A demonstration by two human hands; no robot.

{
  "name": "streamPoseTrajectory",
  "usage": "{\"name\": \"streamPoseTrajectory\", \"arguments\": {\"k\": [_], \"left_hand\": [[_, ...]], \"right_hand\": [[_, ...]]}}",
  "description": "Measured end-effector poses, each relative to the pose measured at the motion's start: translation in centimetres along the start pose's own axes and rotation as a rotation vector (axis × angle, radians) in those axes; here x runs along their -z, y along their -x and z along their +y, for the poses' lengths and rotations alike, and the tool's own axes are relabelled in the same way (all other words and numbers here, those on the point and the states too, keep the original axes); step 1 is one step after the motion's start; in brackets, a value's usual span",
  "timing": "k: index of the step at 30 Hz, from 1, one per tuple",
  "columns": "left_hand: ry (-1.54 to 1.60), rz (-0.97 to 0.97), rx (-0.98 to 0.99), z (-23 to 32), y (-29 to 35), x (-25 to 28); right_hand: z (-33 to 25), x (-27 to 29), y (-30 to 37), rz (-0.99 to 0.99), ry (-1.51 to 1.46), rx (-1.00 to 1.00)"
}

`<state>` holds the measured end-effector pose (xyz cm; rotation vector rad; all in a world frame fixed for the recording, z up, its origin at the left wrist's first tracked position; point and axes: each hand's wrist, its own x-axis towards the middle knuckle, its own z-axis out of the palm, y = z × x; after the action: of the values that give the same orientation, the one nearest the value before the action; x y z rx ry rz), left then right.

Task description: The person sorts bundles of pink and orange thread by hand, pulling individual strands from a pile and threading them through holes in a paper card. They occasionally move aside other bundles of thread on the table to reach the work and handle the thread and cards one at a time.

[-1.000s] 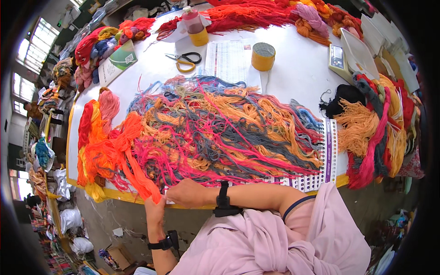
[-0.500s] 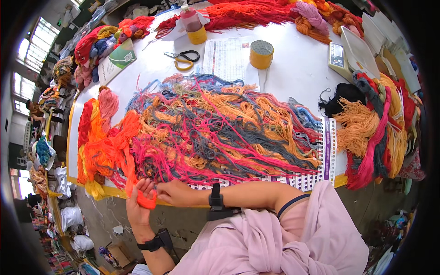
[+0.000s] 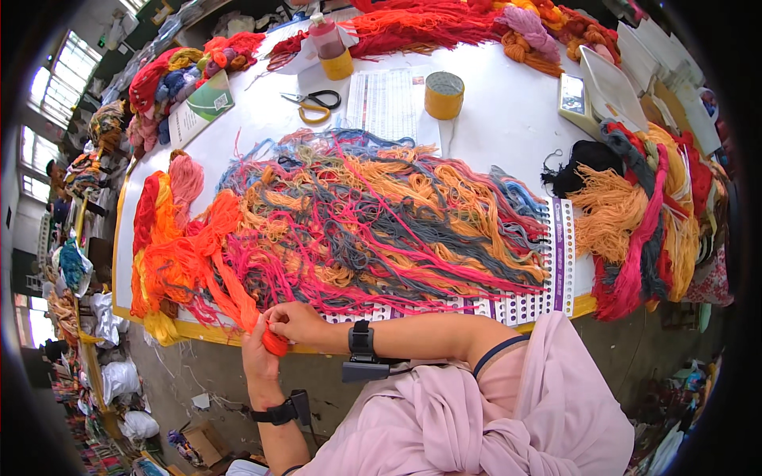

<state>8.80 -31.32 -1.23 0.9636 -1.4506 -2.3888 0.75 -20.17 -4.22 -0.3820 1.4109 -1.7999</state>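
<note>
At the table's near edge, my left hand (image 3: 260,355) is wrapped round the end of a bright orange thread hank (image 3: 225,274), whose folded end bulges out at the palm. My right hand (image 3: 295,324) meets it from the right, fingers pinched together on the hank; a single strand between them is too small to make out. From my hands the hank runs up over red and yellow thread hanks (image 3: 163,210) on the left. Beside it spreads a large heap of mixed pink, grey and peach thread (image 3: 381,222), lying partly over white cards with punched holes (image 3: 562,238).
Scissors (image 3: 313,105), a printed sheet (image 3: 383,101), a tape roll (image 3: 444,95) and a bottle (image 3: 325,40) stand or lie beyond the heap. A scale (image 3: 579,99) sits at the far right. More thread hanks (image 3: 635,230) hang over the right edge.
My left hand has moved right with the orange hank, drawing it along. My right hand, which was just beside it, now has its fingers on the hank. The view has shifted slightly.
</note>
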Motion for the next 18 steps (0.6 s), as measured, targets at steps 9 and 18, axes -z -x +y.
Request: {"name": "streamPoseTrajectory", "arguments": {"k": [9,18], "left_hand": [[0.155,-0.154,0.067,-0.7,0.5,2.8],[0.39,-0.282,0.136,-0.8,-0.9,3.2]], "right_hand": [[-0.2,-0.1,1.2,-0.003,-0.194,-0.199],[1.6,1.2,0.9,-0.053,-0.174,-0.122]]}}
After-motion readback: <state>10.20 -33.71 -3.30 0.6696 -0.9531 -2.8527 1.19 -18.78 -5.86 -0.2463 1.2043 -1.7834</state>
